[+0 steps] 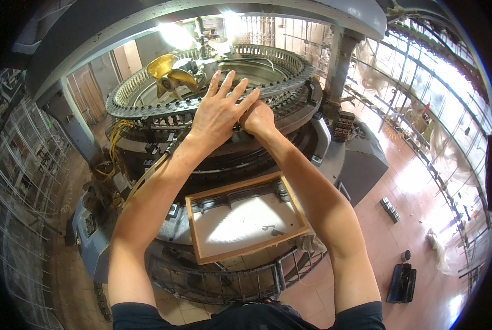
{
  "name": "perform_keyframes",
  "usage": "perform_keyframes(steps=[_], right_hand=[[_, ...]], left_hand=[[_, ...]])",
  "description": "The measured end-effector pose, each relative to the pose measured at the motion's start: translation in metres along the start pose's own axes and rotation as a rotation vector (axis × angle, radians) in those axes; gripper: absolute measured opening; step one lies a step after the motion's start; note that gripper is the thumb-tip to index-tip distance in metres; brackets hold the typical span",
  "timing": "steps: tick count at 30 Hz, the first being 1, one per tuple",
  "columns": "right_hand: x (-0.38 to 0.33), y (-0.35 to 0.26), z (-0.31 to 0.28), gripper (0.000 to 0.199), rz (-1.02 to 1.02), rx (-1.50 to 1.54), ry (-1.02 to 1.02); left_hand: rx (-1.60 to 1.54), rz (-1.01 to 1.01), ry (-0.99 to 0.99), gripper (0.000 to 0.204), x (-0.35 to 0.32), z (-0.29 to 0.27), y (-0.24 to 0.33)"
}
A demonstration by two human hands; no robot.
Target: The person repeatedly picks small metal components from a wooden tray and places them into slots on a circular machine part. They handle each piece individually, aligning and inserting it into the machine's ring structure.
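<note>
My left hand lies over the toothed metal ring of a large round machine, resembling a circular knitting machine. Its fingers are stretched out and slightly spread, pointing away from me. Just right of it, touching or nearly touching, my right hand is curled at the ring's near side. The left hand and the ring hide its fingertips, so whatever they grip cannot be made out. Below both hands, between my forearms, sits a wood-framed tray with a pale bottom. Small dark metal pieces lie in it.
A yellow-bladed fan stands inside the ring, beyond my left hand. Yellow cables hang at the machine's left. A grey post rises at the right. On the floor at right lie a black open case and a metal block.
</note>
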State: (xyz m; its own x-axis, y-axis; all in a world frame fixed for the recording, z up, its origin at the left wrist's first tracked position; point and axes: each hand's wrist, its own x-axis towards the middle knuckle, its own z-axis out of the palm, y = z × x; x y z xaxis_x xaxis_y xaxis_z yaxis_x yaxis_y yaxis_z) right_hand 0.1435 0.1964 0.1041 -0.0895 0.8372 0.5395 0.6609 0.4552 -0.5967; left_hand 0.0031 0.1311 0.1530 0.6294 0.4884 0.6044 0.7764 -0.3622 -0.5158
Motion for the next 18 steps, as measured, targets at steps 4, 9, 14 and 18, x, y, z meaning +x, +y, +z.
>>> perform_keyframes(steps=[4,9,14,18], right_hand=[[0.0023,-0.0008,-0.0010,0.031,-0.024,-0.027,-0.040],[0.0026,0.0001,0.0006,0.032,-0.045,-0.050,0.002],[-0.0008,0.0038,0.0003,0.033,-0.067,0.000,0.037],[-0.0001,0.0075,0.0006,0.033,-0.101,-0.033,0.031]], left_hand=[[-0.032,-0.005,0.019,0.094,-0.0016,-0.0014,-0.0008],[-0.023,0.010,0.027,0.091,-0.0006,0.0007,-0.0018],[0.001,0.004,0.011,0.093,0.0016,0.0024,0.0015],[0.019,0.011,0.015,0.092,0.0034,0.0016,0.0024]])
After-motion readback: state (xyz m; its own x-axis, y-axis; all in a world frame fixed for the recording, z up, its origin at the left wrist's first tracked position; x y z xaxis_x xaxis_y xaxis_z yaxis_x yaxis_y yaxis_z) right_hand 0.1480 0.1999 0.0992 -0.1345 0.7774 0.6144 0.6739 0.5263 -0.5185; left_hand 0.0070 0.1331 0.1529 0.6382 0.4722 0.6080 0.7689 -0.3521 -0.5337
